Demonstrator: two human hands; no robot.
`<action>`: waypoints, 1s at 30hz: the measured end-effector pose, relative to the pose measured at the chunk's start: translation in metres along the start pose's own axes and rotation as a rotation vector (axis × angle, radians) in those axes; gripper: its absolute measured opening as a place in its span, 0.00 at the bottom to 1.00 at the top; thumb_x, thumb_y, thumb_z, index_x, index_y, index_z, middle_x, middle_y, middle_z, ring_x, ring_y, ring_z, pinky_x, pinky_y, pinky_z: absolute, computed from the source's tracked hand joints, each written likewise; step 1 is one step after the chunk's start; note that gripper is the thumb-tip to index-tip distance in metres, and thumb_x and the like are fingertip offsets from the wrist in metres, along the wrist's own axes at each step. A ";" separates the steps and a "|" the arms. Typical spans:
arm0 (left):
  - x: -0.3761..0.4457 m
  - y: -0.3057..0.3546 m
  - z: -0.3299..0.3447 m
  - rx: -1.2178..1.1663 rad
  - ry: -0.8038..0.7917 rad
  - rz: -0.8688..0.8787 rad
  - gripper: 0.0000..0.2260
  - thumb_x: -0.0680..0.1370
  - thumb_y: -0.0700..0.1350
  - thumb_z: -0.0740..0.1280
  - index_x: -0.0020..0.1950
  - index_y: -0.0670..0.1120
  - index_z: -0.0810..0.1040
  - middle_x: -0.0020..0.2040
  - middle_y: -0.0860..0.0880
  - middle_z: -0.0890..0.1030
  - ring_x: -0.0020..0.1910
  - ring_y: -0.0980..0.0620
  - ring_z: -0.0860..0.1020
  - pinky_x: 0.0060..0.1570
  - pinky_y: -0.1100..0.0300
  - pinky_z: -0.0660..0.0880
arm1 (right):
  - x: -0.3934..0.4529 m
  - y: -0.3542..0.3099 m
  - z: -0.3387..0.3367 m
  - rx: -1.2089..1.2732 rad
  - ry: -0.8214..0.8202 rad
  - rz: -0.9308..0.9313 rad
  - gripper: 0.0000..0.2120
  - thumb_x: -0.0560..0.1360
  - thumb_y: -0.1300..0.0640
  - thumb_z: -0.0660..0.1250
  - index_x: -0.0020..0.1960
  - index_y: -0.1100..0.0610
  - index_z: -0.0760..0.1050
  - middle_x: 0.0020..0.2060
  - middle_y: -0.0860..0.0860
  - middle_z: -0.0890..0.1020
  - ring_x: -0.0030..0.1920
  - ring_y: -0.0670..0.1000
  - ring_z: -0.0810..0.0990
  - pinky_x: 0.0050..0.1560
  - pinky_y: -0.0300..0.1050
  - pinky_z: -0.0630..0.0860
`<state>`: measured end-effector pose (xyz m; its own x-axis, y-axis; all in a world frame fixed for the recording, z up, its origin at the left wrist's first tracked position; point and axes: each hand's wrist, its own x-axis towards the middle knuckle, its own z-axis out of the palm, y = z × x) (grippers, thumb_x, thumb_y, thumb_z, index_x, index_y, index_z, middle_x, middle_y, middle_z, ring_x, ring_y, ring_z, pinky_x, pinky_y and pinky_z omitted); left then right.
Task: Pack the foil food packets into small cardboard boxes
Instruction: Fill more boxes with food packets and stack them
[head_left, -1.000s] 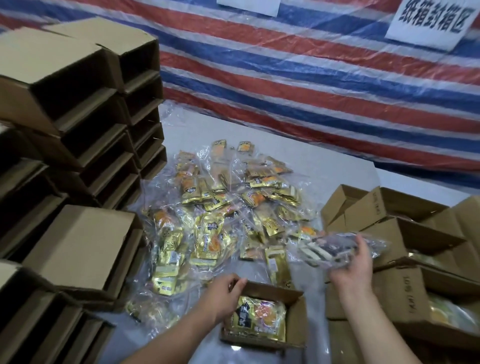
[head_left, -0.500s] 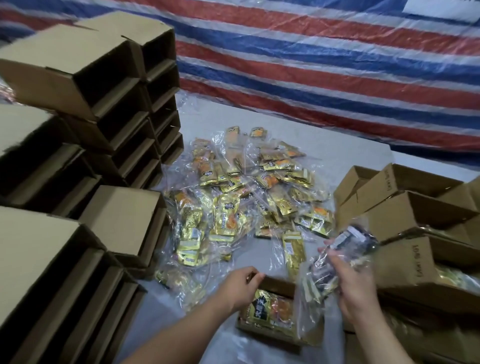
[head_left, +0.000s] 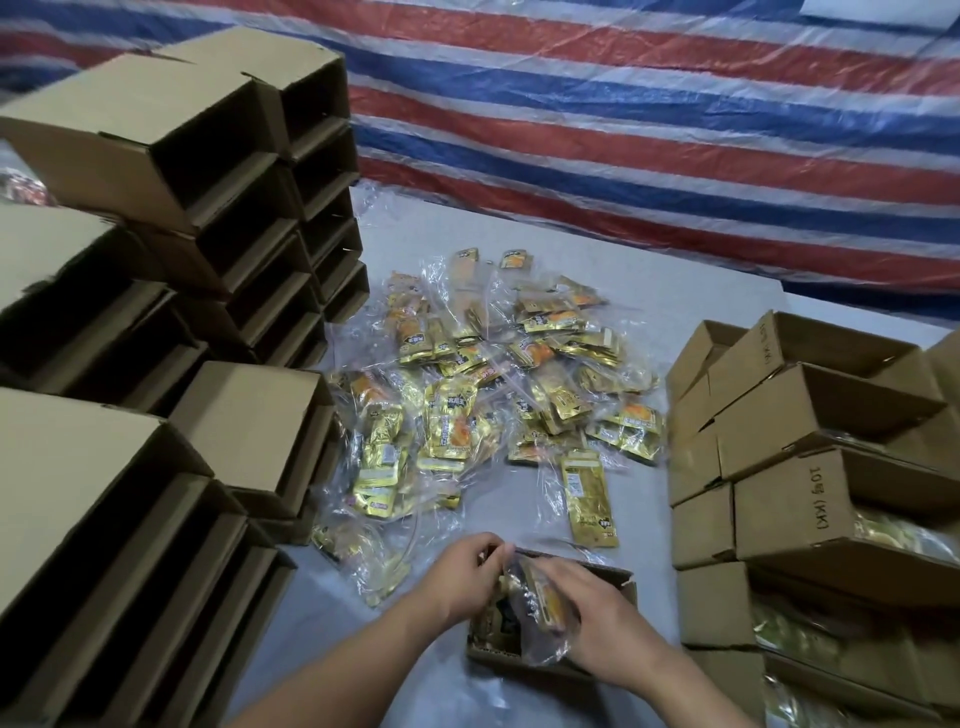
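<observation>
Bagged foil packet (head_left: 540, 603) sits half inside the small box (head_left: 608, 577) near the camera, long axis tilted from far-left to near-right, lower end w/ loose plastic hanging over the near wall. Right hand (head_left: 597, 623) lies on top of it, fingers curled round it, pressing down. Left hand (head_left: 467, 577) pinches the bag's far-left top corner at the box's left edge. More packets (head_left: 498, 395) piled beyond; filled boxes (head_left: 810, 514) to the right

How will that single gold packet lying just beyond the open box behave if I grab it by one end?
The gold packet lies flat and thin, so it probably flexes rather than staying stiff. Its clear plastic overwrap looks glossy, so it may slip in the fingers. It seems light for its size, and being flat it should not roll.
</observation>
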<state>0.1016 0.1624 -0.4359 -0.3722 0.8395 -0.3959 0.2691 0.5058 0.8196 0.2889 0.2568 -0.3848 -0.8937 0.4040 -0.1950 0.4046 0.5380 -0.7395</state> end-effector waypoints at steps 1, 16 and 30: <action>0.000 -0.002 0.001 -0.015 -0.003 0.005 0.11 0.80 0.59 0.61 0.47 0.55 0.79 0.44 0.53 0.83 0.42 0.61 0.79 0.47 0.62 0.75 | 0.001 0.003 0.001 -0.025 -0.029 0.009 0.32 0.73 0.54 0.73 0.75 0.43 0.67 0.66 0.39 0.74 0.67 0.39 0.72 0.67 0.38 0.69; -0.001 -0.004 0.017 -0.181 0.013 0.014 0.08 0.80 0.54 0.64 0.41 0.59 0.79 0.42 0.56 0.81 0.42 0.62 0.78 0.44 0.68 0.73 | 0.038 0.005 0.038 -0.606 -0.472 0.287 0.26 0.74 0.49 0.70 0.70 0.53 0.70 0.61 0.56 0.76 0.62 0.60 0.78 0.61 0.51 0.76; -0.003 -0.003 0.022 -0.148 0.052 0.040 0.07 0.80 0.53 0.65 0.45 0.55 0.80 0.43 0.53 0.83 0.38 0.63 0.78 0.37 0.72 0.72 | 0.002 0.004 0.004 -0.067 -0.204 0.392 0.04 0.74 0.54 0.68 0.47 0.50 0.81 0.43 0.46 0.83 0.44 0.46 0.79 0.50 0.39 0.75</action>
<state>0.1212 0.1620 -0.4464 -0.4100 0.8452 -0.3427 0.1527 0.4341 0.8878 0.2882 0.2566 -0.3901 -0.6874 0.4367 -0.5804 0.7263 0.4225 -0.5423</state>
